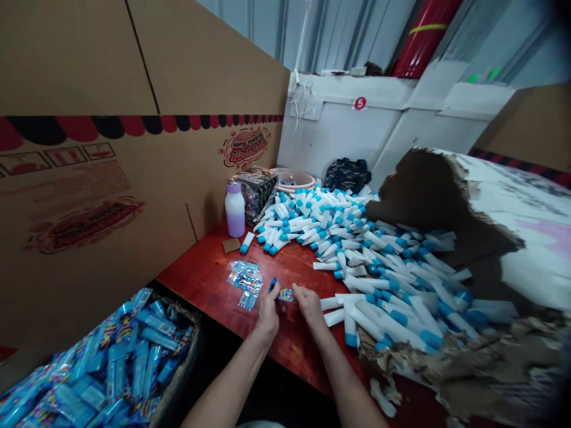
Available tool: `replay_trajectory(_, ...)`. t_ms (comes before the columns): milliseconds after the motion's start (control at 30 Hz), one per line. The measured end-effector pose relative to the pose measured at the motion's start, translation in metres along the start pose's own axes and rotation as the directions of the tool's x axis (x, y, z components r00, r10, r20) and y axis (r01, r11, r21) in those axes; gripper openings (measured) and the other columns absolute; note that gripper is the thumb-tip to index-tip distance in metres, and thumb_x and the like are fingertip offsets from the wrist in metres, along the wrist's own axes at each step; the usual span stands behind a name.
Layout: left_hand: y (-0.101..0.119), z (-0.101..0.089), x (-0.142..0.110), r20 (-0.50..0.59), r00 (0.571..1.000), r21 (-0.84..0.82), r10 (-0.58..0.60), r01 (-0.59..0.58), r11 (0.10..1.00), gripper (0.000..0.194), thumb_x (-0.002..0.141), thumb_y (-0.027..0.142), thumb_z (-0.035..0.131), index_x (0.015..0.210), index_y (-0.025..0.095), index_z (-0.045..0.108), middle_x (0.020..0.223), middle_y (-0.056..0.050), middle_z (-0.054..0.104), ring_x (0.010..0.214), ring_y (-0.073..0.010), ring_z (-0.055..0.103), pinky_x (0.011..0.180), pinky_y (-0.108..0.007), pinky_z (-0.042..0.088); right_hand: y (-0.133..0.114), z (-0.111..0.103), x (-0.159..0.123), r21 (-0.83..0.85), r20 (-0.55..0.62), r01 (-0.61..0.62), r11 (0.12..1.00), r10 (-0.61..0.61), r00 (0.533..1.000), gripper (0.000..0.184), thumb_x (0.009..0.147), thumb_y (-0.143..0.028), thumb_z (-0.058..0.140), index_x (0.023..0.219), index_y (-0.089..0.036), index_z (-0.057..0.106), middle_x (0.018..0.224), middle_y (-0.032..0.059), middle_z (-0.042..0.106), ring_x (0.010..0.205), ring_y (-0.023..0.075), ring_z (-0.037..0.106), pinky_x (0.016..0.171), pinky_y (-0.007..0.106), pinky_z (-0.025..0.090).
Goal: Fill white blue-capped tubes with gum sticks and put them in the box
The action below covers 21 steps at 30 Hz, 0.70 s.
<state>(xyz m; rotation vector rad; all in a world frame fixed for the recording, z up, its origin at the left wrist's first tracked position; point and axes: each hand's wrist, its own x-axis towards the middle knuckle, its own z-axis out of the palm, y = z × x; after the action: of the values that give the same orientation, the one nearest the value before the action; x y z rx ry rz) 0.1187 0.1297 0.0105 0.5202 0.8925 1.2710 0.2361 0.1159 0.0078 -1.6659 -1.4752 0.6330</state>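
My left hand [268, 311] and my right hand [307, 303] meet over the red table [209, 273], fingers pinched on a small blue printed packet [280, 292] held between them. A few flat clear-and-blue wrappers [246, 280] lie just left of my left hand. A big heap of white tubes with blue caps [370, 261] spreads to the right of my right hand, the nearest tubes a short way from its fingers.
A box of packed blue tubes [107, 368] stands low at the left. Cardboard walls [111, 178] close the left side. A lilac-and-white bottle [234, 209], a dark printed carton [256, 190], a pink basin [294, 178] and torn cardboard [468, 356] surround the heap.
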Motion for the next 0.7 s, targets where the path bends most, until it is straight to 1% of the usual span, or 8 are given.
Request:
replay_trajectory(67, 0.006, -0.002, 0.006, -0.029, 0.999, -0.067, -0.038, 0.036, 0.997, 0.031, 0.068, 0.040, 0.071, 0.064, 0.017, 0.051, 0.049, 0.004, 0.051, 0.037, -0.0088, 0.043, 0.037, -0.022, 0.031, 0.001, -0.013, 0.021, -0.356, -0.115, 0.019, 0.934, -0.064, 0.991, 0.032, 0.091, -0.035, 0.041, 0.072, -0.017, 0.061, 0.078, 0.0060, 0.061, 0.076, 0.0194, 0.053, 0.071, 0.029, 0.037)
replay_trajectory(167, 0.015, -0.010, 0.013, -0.076, 0.987, -0.182, -0.144, 0.129, 0.975, 0.025, 0.074, 0.032, 0.068, 0.065, 0.017, 0.051, 0.049, 0.003, 0.053, 0.037, -0.0107, 0.046, 0.037, -0.024, 0.035, 0.011, -0.032, 0.053, -0.730, -0.219, -0.094, 0.677, -0.102, 0.970, 0.025, 0.083, -0.014, 0.047, 0.103, -0.015, 0.062, 0.112, 0.0161, 0.058, 0.101, 0.0274, 0.050, 0.083, 0.036, 0.034)
replay_trajectory(267, 0.022, -0.019, 0.017, -0.076, 0.954, -0.277, -0.290, 0.259, 0.925, 0.016, 0.083, 0.024, 0.059, 0.071, 0.016, 0.053, 0.052, 0.000, 0.058, 0.039, -0.0126, 0.051, 0.041, -0.025, 0.041, 0.025, -0.040, 0.071, -0.843, -0.164, -0.118, 0.525, -0.042, 0.986, 0.029, 0.082, -0.009, 0.046, 0.107, -0.013, 0.061, 0.108, 0.0182, 0.058, 0.102, 0.0300, 0.051, 0.083, 0.039, 0.032)
replay_trajectory(400, 0.029, -0.029, 0.018, -0.026, 0.920, -0.332, -0.390, 0.360, 0.872, 0.017, 0.088, 0.024, 0.052, 0.074, 0.015, 0.056, 0.055, -0.002, 0.060, 0.043, -0.0130, 0.055, 0.047, -0.025, 0.044, 0.033, -0.033, 0.075, -0.879, -0.104, -0.087, 0.470, -0.010, 0.995, 0.027, 0.087, -0.009, 0.041, 0.103, -0.012, 0.063, 0.102, 0.0183, 0.061, 0.098, 0.0292, 0.053, 0.080, 0.039, 0.032)
replay_trajectory(500, 0.033, -0.035, 0.018, -0.033, 0.914, -0.347, -0.405, 0.370, 0.862, 0.018, 0.090, 0.024, 0.050, 0.076, 0.014, 0.057, 0.055, -0.002, 0.061, 0.044, -0.0136, 0.055, 0.047, -0.026, 0.044, 0.025, -0.024, 0.072, -0.838, -0.064, -0.035, 0.544, -0.034, 0.997, 0.025, 0.088, -0.010, 0.040, 0.097, -0.013, 0.063, 0.100, 0.0167, 0.062, 0.095, 0.0273, 0.055, 0.078, 0.037, 0.034)
replay_trajectory(567, 0.034, -0.038, 0.017, -0.033, 0.911, -0.359, -0.412, 0.374, 0.855, 0.019, 0.091, 0.023, 0.048, 0.077, 0.014, 0.057, 0.056, -0.003, 0.062, 0.044, -0.0142, 0.056, 0.048, -0.026, 0.044, 0.014, -0.019, 0.069, -0.710, -0.063, 0.007, 0.705, -0.073, 0.995, 0.023, 0.089, -0.015, 0.040, 0.094, -0.014, 0.063, 0.097, 0.0134, 0.064, 0.091, 0.0238, 0.056, 0.077, 0.034, 0.037)
replay_trajectory(633, 0.035, -0.040, 0.016, -0.034, 0.910, -0.367, -0.414, 0.374, 0.852, 0.019, 0.091, 0.021, 0.047, 0.077, 0.014, 0.057, 0.056, -0.003, 0.062, 0.046, -0.0150, 0.057, 0.049, -0.027, 0.045, 0.000, -0.015, 0.062, -0.426, -0.136, 0.047, 0.903, -0.115, 0.984, 0.022, 0.090, -0.025, 0.042, 0.095, -0.016, 0.061, 0.092, 0.0089, 0.064, 0.086, 0.0205, 0.057, 0.077, 0.031, 0.040)
replay_trajectory(700, 0.036, -0.041, 0.013, -0.043, 0.913, -0.370, -0.407, 0.363, 0.855, 0.017, 0.090, 0.021, 0.048, 0.077, 0.014, 0.057, 0.057, -0.003, 0.063, 0.046, -0.0154, 0.058, 0.051, -0.028, 0.046, -0.018, -0.009, 0.051, -0.022, -0.258, 0.100, 0.995, -0.102, 0.961, 0.023, 0.086, -0.035, 0.050, 0.097, -0.017, 0.059, 0.091, 0.0051, 0.064, 0.084, 0.0190, 0.058, 0.077, 0.030, 0.043)
